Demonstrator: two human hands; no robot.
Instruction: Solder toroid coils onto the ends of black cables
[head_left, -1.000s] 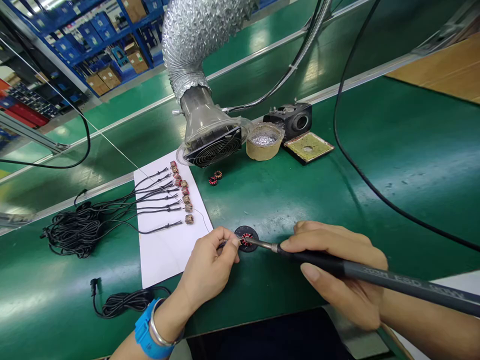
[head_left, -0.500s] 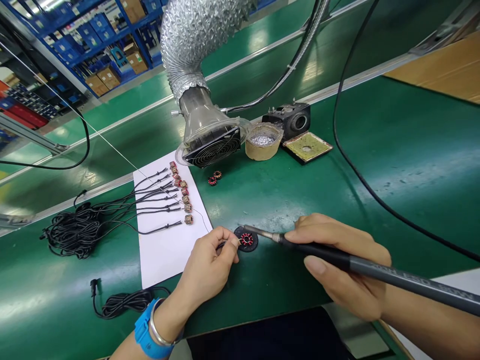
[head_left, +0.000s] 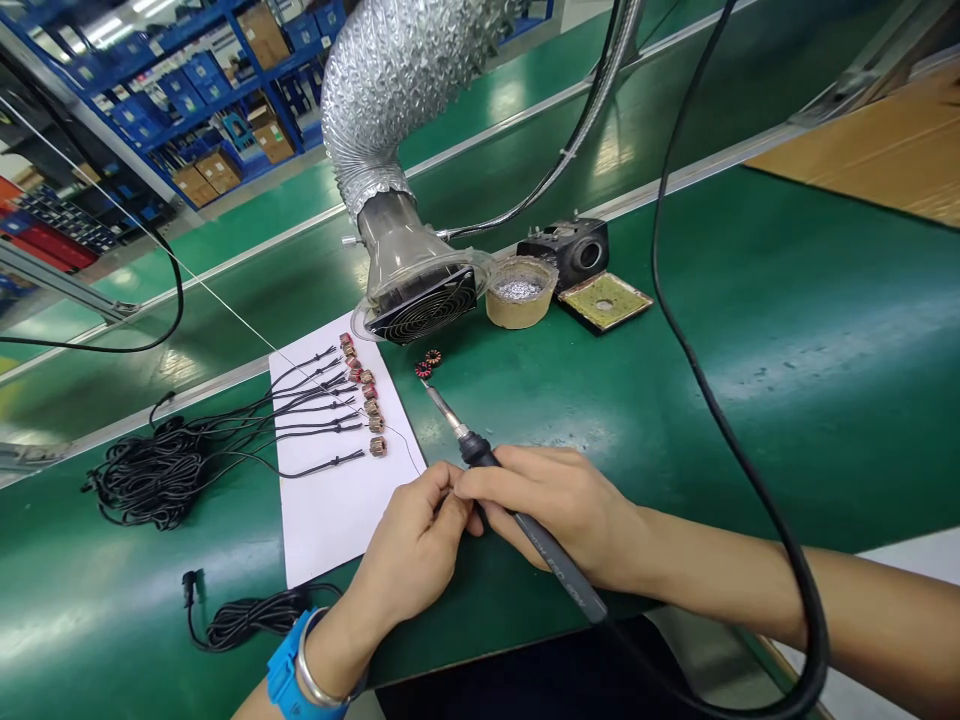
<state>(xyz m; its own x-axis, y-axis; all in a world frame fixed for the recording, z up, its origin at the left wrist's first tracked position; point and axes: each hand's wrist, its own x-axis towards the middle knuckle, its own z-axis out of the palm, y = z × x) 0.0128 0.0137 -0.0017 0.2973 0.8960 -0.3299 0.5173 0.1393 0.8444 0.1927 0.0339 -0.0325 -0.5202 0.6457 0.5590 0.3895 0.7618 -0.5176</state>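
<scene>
My right hand (head_left: 562,505) is closed around a black soldering iron (head_left: 555,560). The iron's tip points away up-left, toward two small wound toroid coils (head_left: 427,363) on the bench. My left hand (head_left: 416,545) is pinched shut, with its fingertips against those of my right hand. A thin solder wire (head_left: 409,450) runs down across the white paper into the left fingers; whatever else they hold is hidden. The black disc with a red-wound coil, seen earlier, is now out of sight behind my hands.
On the white paper (head_left: 322,530) lies a row of coils (head_left: 371,405) beside black cable ends. Bundled cables (head_left: 154,475) lie at left, another cable (head_left: 251,615) nearer. A fume extractor (head_left: 427,300), solder pot (head_left: 517,305), iron stand (head_left: 577,250) and sponge tray (head_left: 607,300) stand behind.
My right hand has moved left to meet my left hand. The iron has swung from pointing left over the coil to pointing away up-left. The coil on the disc has become hidden.
</scene>
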